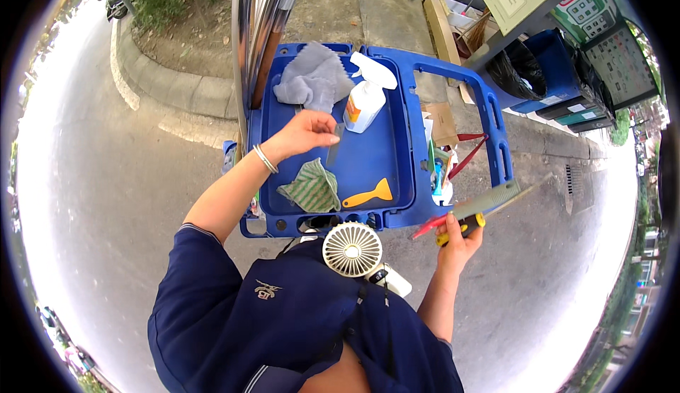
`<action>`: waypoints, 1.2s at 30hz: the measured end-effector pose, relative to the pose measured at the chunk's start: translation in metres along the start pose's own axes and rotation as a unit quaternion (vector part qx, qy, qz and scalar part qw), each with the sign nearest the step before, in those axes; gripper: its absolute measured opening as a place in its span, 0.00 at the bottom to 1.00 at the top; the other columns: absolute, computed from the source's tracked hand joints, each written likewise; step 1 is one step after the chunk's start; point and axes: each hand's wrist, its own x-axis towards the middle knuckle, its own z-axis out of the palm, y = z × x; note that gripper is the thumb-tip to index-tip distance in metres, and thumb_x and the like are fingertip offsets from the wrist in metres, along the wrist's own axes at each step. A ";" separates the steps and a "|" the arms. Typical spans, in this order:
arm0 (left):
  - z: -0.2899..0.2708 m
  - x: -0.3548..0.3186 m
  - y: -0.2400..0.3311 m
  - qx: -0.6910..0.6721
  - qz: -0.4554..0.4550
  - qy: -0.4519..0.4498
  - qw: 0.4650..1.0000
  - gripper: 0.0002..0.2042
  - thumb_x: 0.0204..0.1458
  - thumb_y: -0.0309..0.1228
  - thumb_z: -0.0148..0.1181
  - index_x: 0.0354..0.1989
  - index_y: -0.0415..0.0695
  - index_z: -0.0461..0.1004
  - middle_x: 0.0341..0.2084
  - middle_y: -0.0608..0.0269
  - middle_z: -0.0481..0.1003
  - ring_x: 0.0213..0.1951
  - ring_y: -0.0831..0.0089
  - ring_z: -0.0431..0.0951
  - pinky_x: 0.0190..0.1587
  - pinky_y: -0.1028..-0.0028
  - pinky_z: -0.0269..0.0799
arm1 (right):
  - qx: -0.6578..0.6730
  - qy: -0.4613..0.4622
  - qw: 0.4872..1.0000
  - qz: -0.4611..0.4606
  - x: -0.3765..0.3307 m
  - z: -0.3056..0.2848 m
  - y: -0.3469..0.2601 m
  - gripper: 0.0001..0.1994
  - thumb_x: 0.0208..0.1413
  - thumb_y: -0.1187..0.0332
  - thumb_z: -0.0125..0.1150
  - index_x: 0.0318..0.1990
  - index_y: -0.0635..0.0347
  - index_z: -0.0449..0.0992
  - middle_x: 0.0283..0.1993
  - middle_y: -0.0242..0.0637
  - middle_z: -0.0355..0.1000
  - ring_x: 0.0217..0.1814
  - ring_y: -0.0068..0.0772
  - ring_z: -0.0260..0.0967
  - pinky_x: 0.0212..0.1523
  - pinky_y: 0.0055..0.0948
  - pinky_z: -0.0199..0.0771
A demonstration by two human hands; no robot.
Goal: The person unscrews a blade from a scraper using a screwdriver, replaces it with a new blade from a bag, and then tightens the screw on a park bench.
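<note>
A thin grey blade was pinched by the left hand over the blue cart tray, which held a grey cloth, spray bottle, striped rag and orange scraper. To the right, the right hand was closed around a comb-like tool.

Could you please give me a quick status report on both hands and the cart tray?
Left hand over the blue cart tray, pinching a thin grey blade. Right hand off to the side, gripping a wire brush and a yellow-handled tool. Green cloth and orange scraper lie nearby.
</note>
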 end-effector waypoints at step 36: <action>0.097 -0.060 0.059 -0.124 0.239 0.096 0.958 0.18 0.63 0.42 0.49 0.49 0.39 0.68 0.44 0.55 0.74 0.50 0.64 0.73 0.57 0.61 0.65 | 0.081 -0.290 0.918 0.256 -0.002 0.046 0.033 0.16 0.58 0.72 0.58 0.53 0.63 0.66 0.31 0.39 0.71 0.17 0.28 0.66 0.19 0.26 0.69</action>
